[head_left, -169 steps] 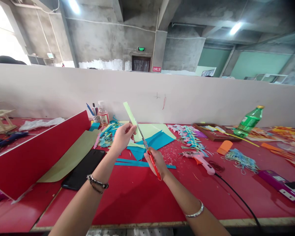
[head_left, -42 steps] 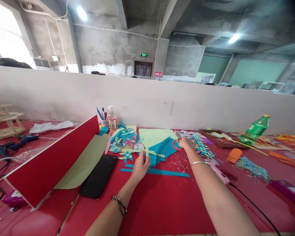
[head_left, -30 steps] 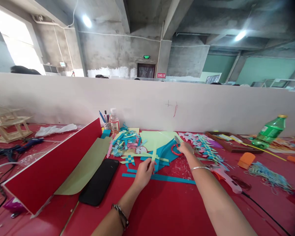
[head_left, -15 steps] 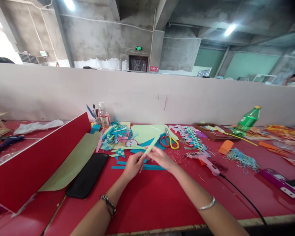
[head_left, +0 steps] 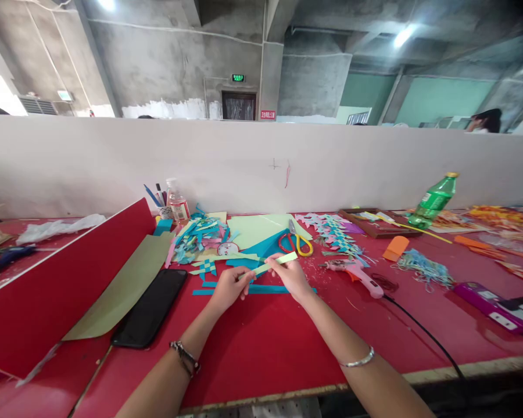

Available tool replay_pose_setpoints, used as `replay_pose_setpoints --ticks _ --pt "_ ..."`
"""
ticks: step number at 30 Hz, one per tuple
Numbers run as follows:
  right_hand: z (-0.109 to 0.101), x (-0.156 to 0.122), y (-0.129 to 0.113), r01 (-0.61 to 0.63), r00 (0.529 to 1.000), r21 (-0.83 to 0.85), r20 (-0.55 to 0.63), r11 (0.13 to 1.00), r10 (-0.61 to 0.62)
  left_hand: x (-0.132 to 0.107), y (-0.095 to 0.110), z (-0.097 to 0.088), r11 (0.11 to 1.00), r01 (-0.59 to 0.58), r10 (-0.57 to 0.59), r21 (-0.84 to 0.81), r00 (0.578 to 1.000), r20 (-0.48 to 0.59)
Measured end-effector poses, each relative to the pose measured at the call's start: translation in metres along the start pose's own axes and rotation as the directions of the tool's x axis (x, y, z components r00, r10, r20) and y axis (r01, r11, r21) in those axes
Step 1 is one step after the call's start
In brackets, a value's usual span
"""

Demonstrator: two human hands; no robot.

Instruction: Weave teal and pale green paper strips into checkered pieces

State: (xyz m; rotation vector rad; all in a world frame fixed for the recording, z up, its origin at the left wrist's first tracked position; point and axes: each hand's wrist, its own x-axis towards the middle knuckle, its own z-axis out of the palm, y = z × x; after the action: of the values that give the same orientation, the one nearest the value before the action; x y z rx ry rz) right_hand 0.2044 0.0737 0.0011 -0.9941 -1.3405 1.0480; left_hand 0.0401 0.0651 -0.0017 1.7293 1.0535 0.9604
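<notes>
A pale green paper strip (head_left: 264,267) is stretched between my hands above the red table. My left hand (head_left: 230,285) pinches its left end, and my right hand (head_left: 289,276) pinches it nearer the right end, which sticks out past the fingers. Under and behind the hands lie blue paper strips (head_left: 268,289) and a sheet of blue paper (head_left: 261,249). A small woven blue and green paper piece (head_left: 207,266) rests to the left of my left hand. Scissors with red and yellow handles (head_left: 304,247) lie just beyond my right hand.
A black phone (head_left: 150,307) and a red upright board (head_left: 70,284) stand left. Paper scraps (head_left: 200,235) are heaped behind. To the right lie a pink glue gun (head_left: 355,274) with its cord, a green bottle (head_left: 433,200) and a purple power strip (head_left: 492,305).
The paper strip has swung from a steep slant to nearly level. My right hand has closed on it, where its fingers were looser before. The whole view has shifted slightly.
</notes>
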Motion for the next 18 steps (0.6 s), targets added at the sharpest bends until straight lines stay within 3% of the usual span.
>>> replay_pose_setpoints --ticks 5,7,8,10,11,12,13,15,16,18 --pt "-0.011 0.006 0.003 0.017 0.992 -0.092 -0.124 0.996 -0.029 0.004 -0.004 -0.005 0.997 0.035 -0.042 -0.067 0.995 -0.096" --pt "-0.016 0.007 0.0 0.079 0.966 -0.198 -0.229 0.977 -0.125 0.003 -0.004 -0.007 1.0 0.018 -0.019 -0.014 0.992 -0.125" --pt "-0.018 0.007 -0.003 0.138 0.928 -0.282 -0.298 0.949 -0.224 0.002 -0.003 -0.008 0.999 -0.003 0.008 0.039 0.991 -0.134" --pt "-0.019 0.004 -0.01 0.265 0.802 -0.498 -0.362 0.826 -0.475 0.0 -0.001 -0.01 0.982 -0.059 0.082 0.178 0.989 -0.125" --pt "-0.018 0.002 -0.014 0.316 0.751 -0.602 -0.313 0.733 -0.581 -0.002 0.0 -0.01 0.965 -0.09 0.12 0.245 0.987 -0.11" --pt "-0.015 -0.002 -0.018 0.365 0.732 -0.683 -0.209 0.633 -0.648 -0.003 0.002 -0.01 0.946 -0.121 0.154 0.3 0.984 -0.088" --pt "-0.012 -0.005 -0.021 0.418 0.742 -0.733 -0.065 0.537 -0.667 -0.005 0.003 -0.01 0.93 -0.15 0.181 0.337 0.981 -0.063" --pt "-0.002 -0.013 -0.025 0.523 0.785 -0.752 0.241 0.401 -0.571 -0.006 0.006 -0.009 0.913 -0.196 0.214 0.358 0.977 -0.011" --pt "0.003 -0.016 -0.025 0.555 0.796 -0.741 0.342 0.377 -0.499 -0.006 0.007 -0.009 0.913 -0.211 0.221 0.348 0.975 0.011" --pt "0.01 -0.021 -0.023 0.565 0.819 -0.723 0.433 0.398 -0.376 -0.006 0.007 -0.009 0.925 -0.216 0.214 0.311 0.976 0.042"
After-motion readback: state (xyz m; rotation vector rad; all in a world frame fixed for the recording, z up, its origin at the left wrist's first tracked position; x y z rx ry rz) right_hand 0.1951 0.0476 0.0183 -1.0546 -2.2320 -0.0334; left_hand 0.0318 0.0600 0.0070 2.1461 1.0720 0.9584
